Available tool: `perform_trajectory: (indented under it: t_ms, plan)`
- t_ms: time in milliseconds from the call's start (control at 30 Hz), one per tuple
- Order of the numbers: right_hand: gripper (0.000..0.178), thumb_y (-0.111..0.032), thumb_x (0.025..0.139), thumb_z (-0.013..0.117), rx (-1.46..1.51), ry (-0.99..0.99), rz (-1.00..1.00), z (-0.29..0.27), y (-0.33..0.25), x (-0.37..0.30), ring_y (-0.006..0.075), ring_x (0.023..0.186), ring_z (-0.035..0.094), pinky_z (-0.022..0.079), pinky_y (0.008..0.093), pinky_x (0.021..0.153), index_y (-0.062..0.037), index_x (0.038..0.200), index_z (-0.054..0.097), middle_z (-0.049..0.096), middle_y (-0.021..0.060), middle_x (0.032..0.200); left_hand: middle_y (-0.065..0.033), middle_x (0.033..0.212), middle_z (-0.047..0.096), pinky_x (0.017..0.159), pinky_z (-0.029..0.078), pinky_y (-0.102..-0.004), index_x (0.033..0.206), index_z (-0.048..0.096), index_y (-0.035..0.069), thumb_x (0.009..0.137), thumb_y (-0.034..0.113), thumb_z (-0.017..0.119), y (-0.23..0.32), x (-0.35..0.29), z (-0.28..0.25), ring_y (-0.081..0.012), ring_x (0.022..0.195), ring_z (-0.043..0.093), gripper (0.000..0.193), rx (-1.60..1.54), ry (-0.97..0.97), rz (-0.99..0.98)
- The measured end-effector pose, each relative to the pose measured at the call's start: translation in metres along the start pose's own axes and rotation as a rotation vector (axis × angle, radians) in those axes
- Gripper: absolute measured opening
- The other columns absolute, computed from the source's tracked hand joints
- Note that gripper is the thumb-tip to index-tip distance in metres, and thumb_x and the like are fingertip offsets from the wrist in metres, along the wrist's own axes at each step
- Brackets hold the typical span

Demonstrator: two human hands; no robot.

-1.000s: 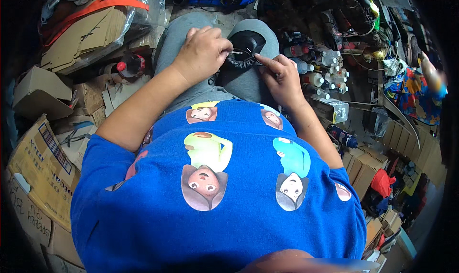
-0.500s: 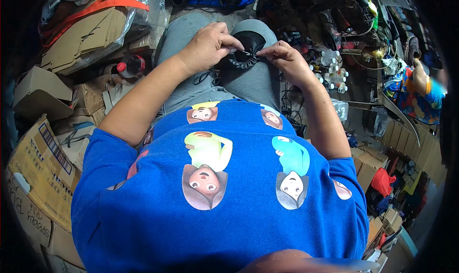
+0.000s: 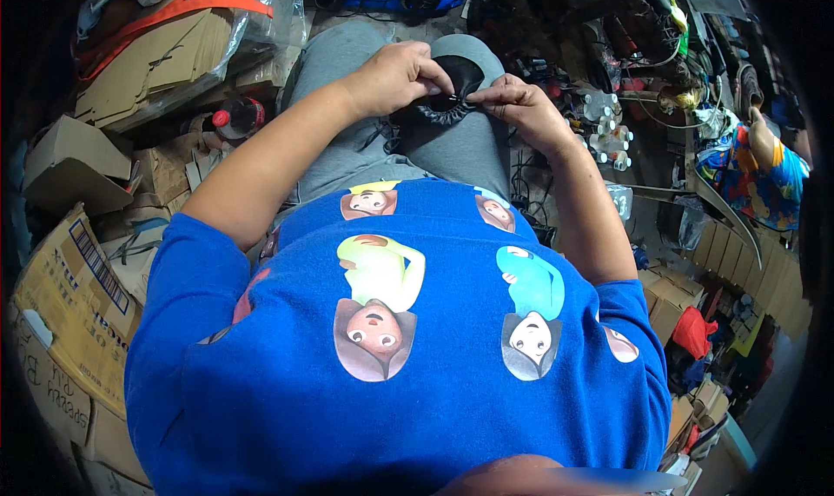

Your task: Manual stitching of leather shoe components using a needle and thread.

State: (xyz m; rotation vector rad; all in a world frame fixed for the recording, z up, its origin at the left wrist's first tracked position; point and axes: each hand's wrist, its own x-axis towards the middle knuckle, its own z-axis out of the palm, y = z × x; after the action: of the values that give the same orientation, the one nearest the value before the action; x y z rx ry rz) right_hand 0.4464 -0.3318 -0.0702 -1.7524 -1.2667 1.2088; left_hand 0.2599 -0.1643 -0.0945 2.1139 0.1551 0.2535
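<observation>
Over my right knee lies a small black piece (image 3: 462, 69) with a smooth, shiny top and a gathered, ruffled edge (image 3: 445, 115); I cannot make out its kind. My left hand (image 3: 401, 77) reaches it from the left, thumb and forefinger pinched together. From the right my right hand (image 3: 519, 102) meets it, also in a pinch, with its fingertips at the ruffled side. Between the two sets of fingertips shows a thin pale sliver, too small to name. Both pinches sit close together over the black piece, and what lies inside them is hidden.
Cardboard boxes (image 3: 78, 162) and flattened cardboard (image 3: 165, 57) crowd the left, beside a red-capped bottle (image 3: 239, 118). On the right are several small clear bottles (image 3: 612, 140), a curved blade-like strip (image 3: 728, 209) and a red cloth (image 3: 695, 331). Another person's hand (image 3: 762, 140) is at the far right.
My left hand has shifted slightly right, nearer my right fingertips. The right hand stays at the ruffled edge with its fingers a little changed. The black piece keeps its place on the knee.
</observation>
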Motion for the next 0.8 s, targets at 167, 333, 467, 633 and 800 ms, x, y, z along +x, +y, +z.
perform_trajectory:
  t_ms: [167,333,467,633,800]
  plan:
    - [0.029,-0.001,0.078,0.063,-0.087,-0.011,-0.026,0.002,-0.004,0.002,0.0108,0.079,0.052,0.043,0.0232,0.073,-0.0148,0.102,0.071,0.054,0.0000,0.079,-0.0072,0.075,0.049,0.069,0.042,-0.0331,0.093,0.071,0.015,0.072,0.001,0.064,0.011,0.013,-0.008,-0.0234,0.076,0.052,0.027,0.179,-0.058,0.125]
    - [0.027,-0.005,0.079,0.066,-0.079,0.059,-0.030,0.008,0.000,-0.008,0.0087,0.074,0.052,0.044,0.0231,0.069,-0.0149,0.103,0.071,0.055,0.0002,0.080,-0.0077,0.079,0.055,0.071,0.044,-0.0320,0.097,0.070,0.014,0.073,0.003,0.065,0.018,-0.007,-0.009,-0.0226,0.080,0.056,0.027,0.355,-0.035,0.168]
    - [0.026,-0.007,0.080,0.068,0.153,0.151,0.095,0.021,-0.006,-0.007,0.0051,0.074,0.054,0.045,0.0215,0.068,-0.0100,0.106,0.069,0.061,-0.0011,0.083,-0.0042,0.084,0.061,0.070,0.046,-0.0276,0.101,0.067,0.006,0.077,0.004,0.065,0.013,-0.010,0.003,-0.0140,0.076,0.057,0.024,-0.155,0.005,-0.197]
    - [0.023,-0.008,0.080,0.070,0.299,0.172,0.097,0.022,-0.010,0.001,0.0045,0.076,0.055,0.046,0.0211,0.070,-0.0050,0.102,0.068,0.065,-0.0011,0.085,0.0005,0.076,0.058,0.067,0.044,-0.0215,0.094,0.062,0.001,0.079,0.004,0.063,-0.008,0.002,0.021,-0.0057,0.071,0.052,0.015,-0.400,0.032,-0.283]
    - [0.016,-0.010,0.077,0.072,0.062,0.144,0.169,0.010,-0.021,0.010,0.0056,0.073,0.055,0.045,0.0211,0.068,-0.0040,0.092,0.068,0.065,0.0002,0.079,-0.0013,0.075,0.061,0.065,0.045,-0.0234,0.089,0.062,0.001,0.078,0.007,0.066,0.006,0.018,0.012,-0.0077,0.070,0.055,0.013,-0.277,-0.021,-0.284]
